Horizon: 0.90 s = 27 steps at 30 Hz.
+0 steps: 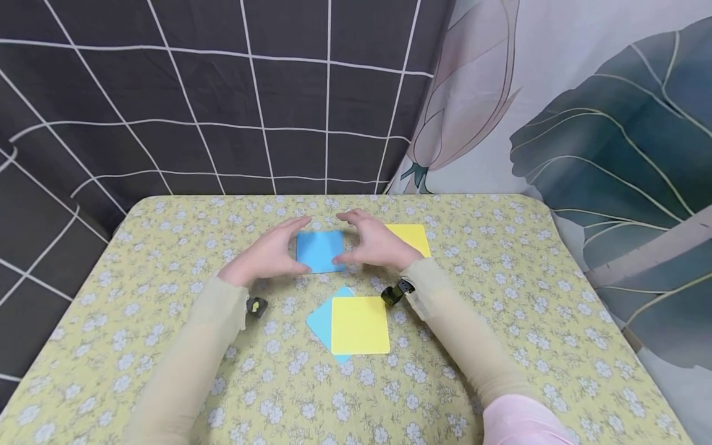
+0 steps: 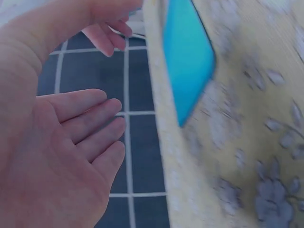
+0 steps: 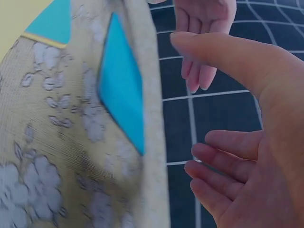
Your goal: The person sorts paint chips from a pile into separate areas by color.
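A blue square card (image 1: 319, 250) lies flat on the flowered tablecloth, between the two hands. My left hand (image 1: 274, 250) is on its left side, with the thumb tip close to the card's near left corner in the head view. On the other side, my right hand (image 1: 374, 241) faces it, thumb at the near right corner. Both wrist views show the fingers of the left hand (image 2: 71, 152) and right hand (image 3: 232, 175) loosely extended, with a gap between palm and blue card (image 2: 187, 61). Neither hand holds anything.
Nearer the body, a yellow square card (image 1: 360, 326) overlaps a turned light-blue card (image 1: 319, 321). Another yellow card (image 1: 411, 238) lies behind the right wrist, partly covered by it. A dark gridded cloth (image 1: 289, 93) hangs beyond the table's far edge, a leaf-patterned curtain (image 1: 628, 142) at right.
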### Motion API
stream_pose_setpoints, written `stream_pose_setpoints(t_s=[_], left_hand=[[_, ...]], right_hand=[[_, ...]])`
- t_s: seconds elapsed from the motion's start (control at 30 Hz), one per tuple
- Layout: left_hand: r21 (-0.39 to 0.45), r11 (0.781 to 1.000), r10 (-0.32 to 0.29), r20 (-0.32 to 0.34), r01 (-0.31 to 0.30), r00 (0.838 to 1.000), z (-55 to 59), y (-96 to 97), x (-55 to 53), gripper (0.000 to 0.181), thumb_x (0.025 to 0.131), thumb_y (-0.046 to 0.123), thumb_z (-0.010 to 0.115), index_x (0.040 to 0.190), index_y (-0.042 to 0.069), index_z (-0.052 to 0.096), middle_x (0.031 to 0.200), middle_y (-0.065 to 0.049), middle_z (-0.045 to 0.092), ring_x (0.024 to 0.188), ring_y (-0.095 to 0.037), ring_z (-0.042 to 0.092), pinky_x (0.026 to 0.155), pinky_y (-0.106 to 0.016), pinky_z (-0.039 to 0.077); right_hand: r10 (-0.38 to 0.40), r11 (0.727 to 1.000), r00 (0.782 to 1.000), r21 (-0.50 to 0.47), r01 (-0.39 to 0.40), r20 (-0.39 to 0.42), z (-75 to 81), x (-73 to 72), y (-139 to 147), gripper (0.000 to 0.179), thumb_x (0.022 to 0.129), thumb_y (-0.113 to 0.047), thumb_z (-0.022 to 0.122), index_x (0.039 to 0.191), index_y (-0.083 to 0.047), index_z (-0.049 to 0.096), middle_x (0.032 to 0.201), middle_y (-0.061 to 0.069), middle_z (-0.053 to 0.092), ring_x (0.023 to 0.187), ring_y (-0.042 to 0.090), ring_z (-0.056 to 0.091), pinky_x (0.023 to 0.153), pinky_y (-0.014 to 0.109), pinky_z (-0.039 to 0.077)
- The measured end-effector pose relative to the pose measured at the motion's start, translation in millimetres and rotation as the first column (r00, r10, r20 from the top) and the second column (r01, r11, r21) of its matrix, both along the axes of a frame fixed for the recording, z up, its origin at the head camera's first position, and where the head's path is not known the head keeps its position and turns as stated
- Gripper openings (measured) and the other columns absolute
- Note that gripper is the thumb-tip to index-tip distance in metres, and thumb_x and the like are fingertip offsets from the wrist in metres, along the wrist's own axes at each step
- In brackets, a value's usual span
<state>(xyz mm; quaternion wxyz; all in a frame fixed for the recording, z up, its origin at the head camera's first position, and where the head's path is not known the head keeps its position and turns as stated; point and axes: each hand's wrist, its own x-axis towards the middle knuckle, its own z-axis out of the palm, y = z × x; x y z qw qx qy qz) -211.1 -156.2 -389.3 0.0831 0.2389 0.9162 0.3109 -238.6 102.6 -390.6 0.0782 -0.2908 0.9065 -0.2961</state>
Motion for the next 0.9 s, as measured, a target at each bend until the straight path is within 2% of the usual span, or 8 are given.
stream_pose_setpoints(t_s=[0.2,0.37,0.63,0.9], left_hand=[[0.018,1.0,-0.002,-0.062,0.004,0.998,15.9,12.6,17.3,0.107,0.072,0.028,0.093,0.159,0.007,0.034,0.161,-0.015,0.034,0.147,-0.037,0.03,0.116,-0.061,0.027],[0.017,0.999,-0.029,-0.081,0.03,0.996,19.5,22.0,33.5,0.104,0.074,0.032,0.093,0.158,0.008,0.036,0.16,-0.014,0.036,0.147,-0.036,0.03,0.116,-0.06,0.028],[-0.006,0.994,-0.111,-0.067,0.111,0.992,14.3,31.9,56.3,0.11,0.073,0.04,0.093,0.158,0.004,0.034,0.161,-0.013,0.034,0.147,-0.033,0.031,0.118,-0.054,0.028],[-0.086,0.98,-0.185,-0.076,0.179,0.98,-1.0,41.7,72.7,0.116,0.07,0.052,0.091,0.158,0.002,0.034,0.16,-0.015,0.035,0.147,-0.031,0.031,0.119,-0.047,0.026]], right_hand=[[-0.003,1.0,0.998,0.028,0.004,-0.055,18.1,14.2,13.8,0.096,0.08,-0.056,0.08,0.154,-0.008,0.043,0.156,0.011,0.042,0.143,0.029,0.038,0.114,0.05,0.036],[0.018,0.998,0.995,0.057,-0.012,-0.094,25.2,25.6,25.3,0.093,0.082,-0.051,0.081,0.154,-0.006,0.043,0.156,0.013,0.043,0.145,0.032,0.036,0.116,0.049,0.034],[0.037,0.994,0.994,0.11,-0.025,-0.106,26.9,47.0,42.0,0.089,0.083,-0.048,0.081,0.152,-0.007,0.045,0.153,0.011,0.046,0.142,0.03,0.04,0.115,0.047,0.036],[0.065,0.987,0.99,0.153,-0.046,-0.122,23.1,70.7,57.2,0.092,0.081,-0.053,0.082,0.151,-0.006,0.047,0.151,0.011,0.049,0.139,0.029,0.044,0.113,0.047,0.039]])
